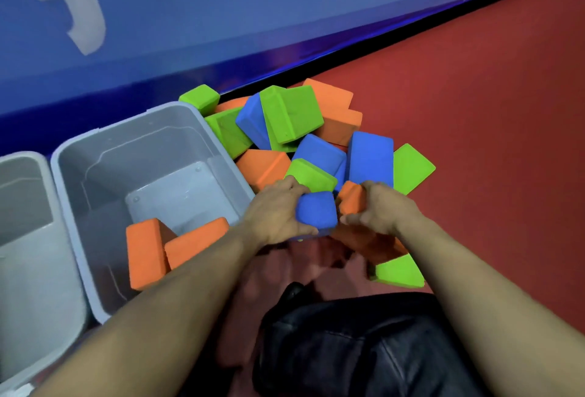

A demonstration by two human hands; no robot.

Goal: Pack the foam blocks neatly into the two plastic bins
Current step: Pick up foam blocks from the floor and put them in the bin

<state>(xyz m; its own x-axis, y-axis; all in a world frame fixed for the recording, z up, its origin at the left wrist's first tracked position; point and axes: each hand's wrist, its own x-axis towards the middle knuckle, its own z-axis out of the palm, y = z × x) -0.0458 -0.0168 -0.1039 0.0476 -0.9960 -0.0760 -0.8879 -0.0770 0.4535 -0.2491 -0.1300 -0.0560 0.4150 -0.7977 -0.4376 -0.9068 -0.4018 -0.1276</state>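
My left hand [278, 213] grips a blue foam cube [316, 211]; my right hand [376, 206] clutches an orange foam block [351, 197], both at the pile's near edge. Best set them flat beside the two orange blocks [164, 247] inside the nearer grey plastic bin [95, 140].

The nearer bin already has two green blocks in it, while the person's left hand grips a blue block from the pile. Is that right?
Not quite. In the head view the two blocks in the nearer bin are orange, not green. The rest holds: the left hand grips a blue block at the edge of the pile.
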